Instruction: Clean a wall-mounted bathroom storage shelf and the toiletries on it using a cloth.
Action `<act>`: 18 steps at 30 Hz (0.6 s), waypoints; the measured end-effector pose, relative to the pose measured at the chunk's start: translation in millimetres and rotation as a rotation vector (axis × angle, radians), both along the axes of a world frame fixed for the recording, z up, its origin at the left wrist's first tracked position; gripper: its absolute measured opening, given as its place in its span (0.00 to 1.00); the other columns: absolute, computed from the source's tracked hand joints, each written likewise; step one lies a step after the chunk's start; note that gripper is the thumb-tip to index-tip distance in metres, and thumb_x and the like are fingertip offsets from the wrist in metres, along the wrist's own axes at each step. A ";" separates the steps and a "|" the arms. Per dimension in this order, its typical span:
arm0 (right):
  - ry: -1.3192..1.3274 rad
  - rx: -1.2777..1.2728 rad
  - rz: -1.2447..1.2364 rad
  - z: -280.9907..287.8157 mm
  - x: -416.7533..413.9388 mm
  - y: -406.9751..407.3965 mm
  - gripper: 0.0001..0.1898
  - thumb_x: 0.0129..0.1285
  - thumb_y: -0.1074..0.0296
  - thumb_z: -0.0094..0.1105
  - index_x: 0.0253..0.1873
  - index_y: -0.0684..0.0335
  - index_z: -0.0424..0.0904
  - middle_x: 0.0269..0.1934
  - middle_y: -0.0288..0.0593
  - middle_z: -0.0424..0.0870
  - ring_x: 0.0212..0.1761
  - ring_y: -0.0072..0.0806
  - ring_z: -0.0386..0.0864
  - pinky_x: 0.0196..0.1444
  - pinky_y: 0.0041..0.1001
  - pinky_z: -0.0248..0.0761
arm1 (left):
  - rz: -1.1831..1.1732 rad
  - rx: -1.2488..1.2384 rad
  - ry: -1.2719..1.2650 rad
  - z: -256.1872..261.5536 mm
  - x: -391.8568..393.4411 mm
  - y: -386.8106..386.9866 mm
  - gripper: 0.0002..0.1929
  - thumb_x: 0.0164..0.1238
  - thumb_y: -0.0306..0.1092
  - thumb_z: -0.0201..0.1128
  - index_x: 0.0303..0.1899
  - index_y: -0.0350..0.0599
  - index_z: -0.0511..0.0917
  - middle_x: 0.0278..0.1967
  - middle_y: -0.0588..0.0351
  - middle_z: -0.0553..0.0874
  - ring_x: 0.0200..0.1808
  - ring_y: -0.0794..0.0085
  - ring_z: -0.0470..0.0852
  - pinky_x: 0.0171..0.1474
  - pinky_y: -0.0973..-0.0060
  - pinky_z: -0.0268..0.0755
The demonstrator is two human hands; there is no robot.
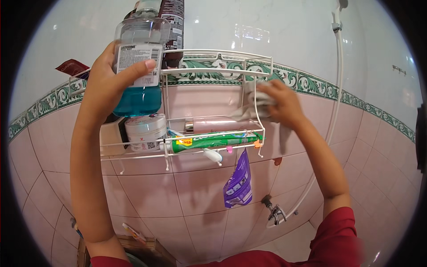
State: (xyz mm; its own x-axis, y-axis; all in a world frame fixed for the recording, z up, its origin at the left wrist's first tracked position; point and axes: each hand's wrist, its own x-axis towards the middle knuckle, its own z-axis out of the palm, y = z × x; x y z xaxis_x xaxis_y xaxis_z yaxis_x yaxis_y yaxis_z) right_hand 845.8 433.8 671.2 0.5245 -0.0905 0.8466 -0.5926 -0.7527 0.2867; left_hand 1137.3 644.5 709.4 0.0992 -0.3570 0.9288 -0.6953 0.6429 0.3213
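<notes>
My left hand (103,80) grips a clear Listerine mouthwash bottle (139,100) partly filled with blue liquid, its thumb across the label. The bottle is upright above the left part of a white wire bathroom rack (213,71). In my right hand (286,102) is a grey cloth (255,96), bunched at the rack's right end beside the upright wire. Part of the cloth hangs below that hand. On the lower shelf lie a pink bottle (213,125) and, in front of it, a green toothpaste tube (213,141). A white lidded jar (145,133) stands below the mouthwash.
Dark bottles (172,26) stand behind the mouthwash. A purple pouch (239,187) hangs under the rack, near a toothbrush head (212,155). Lower right, a metal tap (276,213) juts from the tiled wall, and a white shower hose (334,110) runs down the right side.
</notes>
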 end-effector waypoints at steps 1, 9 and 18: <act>-0.086 -0.013 0.017 4.2 -9.5 7.5 0.24 0.45 0.75 0.58 0.52 0.55 0.74 0.39 0.43 0.75 0.39 0.35 0.76 0.39 0.28 0.71 | -0.072 0.072 0.026 2.3 2.6 2.5 0.27 0.49 0.41 0.66 0.48 0.33 0.70 0.38 0.50 0.80 0.38 0.73 0.78 0.44 0.78 0.70; -0.535 0.536 0.574 -9.9 2.4 116.4 0.14 0.61 0.61 0.52 0.42 0.66 0.77 0.37 0.37 0.80 0.35 0.20 0.76 0.41 0.18 0.68 | -0.090 -0.014 -0.015 -3.0 5.9 -4.9 0.27 0.48 0.40 0.67 0.48 0.33 0.70 0.38 0.50 0.80 0.39 0.73 0.78 0.43 0.77 0.71; -0.851 1.631 1.027 16.5 73.8 73.9 0.16 0.67 0.60 0.40 0.49 0.65 0.70 0.42 0.46 0.78 0.42 0.32 0.77 0.50 0.32 0.70 | -0.033 -0.013 -0.101 -0.8 2.9 -5.3 0.23 0.53 0.37 0.64 0.48 0.33 0.69 0.37 0.52 0.80 0.37 0.76 0.78 0.42 0.80 0.71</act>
State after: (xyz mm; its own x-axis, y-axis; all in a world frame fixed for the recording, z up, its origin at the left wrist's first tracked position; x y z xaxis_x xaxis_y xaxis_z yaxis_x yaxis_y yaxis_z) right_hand 919.6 507.7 687.6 0.4762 -0.8192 0.3195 0.5014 -0.0455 -0.8640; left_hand 1140.2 639.3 708.7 -0.0072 -0.3459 0.9383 -0.7021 0.6699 0.2415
